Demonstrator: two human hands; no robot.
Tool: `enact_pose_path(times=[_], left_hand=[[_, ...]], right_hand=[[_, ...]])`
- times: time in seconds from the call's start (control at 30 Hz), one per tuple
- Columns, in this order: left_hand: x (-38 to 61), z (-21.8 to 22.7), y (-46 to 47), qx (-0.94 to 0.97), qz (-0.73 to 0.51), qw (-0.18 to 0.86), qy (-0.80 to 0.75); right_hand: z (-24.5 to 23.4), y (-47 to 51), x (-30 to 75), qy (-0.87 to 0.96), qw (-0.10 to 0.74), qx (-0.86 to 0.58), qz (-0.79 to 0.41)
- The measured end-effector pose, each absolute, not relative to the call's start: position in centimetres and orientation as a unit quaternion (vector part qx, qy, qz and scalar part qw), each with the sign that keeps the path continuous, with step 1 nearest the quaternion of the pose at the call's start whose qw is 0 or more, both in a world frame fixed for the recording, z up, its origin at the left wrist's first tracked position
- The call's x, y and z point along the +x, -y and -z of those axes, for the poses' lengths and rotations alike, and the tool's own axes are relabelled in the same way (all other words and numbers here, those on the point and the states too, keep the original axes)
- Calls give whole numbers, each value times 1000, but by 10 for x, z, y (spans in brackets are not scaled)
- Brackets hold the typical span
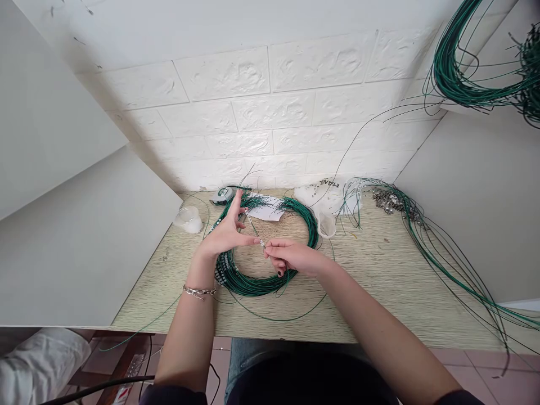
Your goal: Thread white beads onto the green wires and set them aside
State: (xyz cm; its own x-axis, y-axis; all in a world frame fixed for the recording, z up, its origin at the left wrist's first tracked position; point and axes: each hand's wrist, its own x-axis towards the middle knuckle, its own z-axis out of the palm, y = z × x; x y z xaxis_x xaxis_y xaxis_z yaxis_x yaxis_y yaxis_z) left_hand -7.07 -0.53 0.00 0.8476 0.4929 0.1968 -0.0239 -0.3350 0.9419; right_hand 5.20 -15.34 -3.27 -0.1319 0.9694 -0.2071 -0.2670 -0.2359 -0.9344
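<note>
A thin green wire with small clear beads [253, 225] stretches across the gap between my hands. My right hand [291, 254] pinches its lower end between thumb and fingers. My left hand [229, 229] is spread, index finger raised and thumb stretched toward the right fingertips. The wire's upper end lies by the left middle fingers, and the thumb tip is close to its beads. Below both hands rests a big round coil of green wires [257, 285] on the wooden table [363, 298]. Pale beads [221, 269] show along the coil's left side.
Behind the coil are a tape measure [223, 195], white paper [268, 209] and a plastic bag [310, 195]. Small clear cups [188, 220] stand either side. Metallic pieces [388, 201] lie at right beneath trailing green wires [453, 270]. Another wire bundle [447, 73] hangs upper right.
</note>
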Motion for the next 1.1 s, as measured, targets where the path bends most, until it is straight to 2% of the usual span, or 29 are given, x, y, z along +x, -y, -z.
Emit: enact_pose_path(times=[0.3,0.53,0.73,0.83,0.97,1.1], left_hand=[[-69,-5,13,796,-210,548,-148],[-67,-5,14,854,-163,466,-165],[-60,1,7,717,-267,617,-182],[-56,4,3,639,-326,658,-229],[-55,5,1,601,-322,685,-256],[-56,6,1,618,-296,689,-236]], right_hand=[[32,154,52,394,480,-453,-640],[37,153,53,393,480,-459,-637],[33,154,52,377,485,-470,-634],[31,154,52,379,478,-474,-635],[30,154,49,358,471,-493,-638],[31,153,47,338,507,-514,-604]])
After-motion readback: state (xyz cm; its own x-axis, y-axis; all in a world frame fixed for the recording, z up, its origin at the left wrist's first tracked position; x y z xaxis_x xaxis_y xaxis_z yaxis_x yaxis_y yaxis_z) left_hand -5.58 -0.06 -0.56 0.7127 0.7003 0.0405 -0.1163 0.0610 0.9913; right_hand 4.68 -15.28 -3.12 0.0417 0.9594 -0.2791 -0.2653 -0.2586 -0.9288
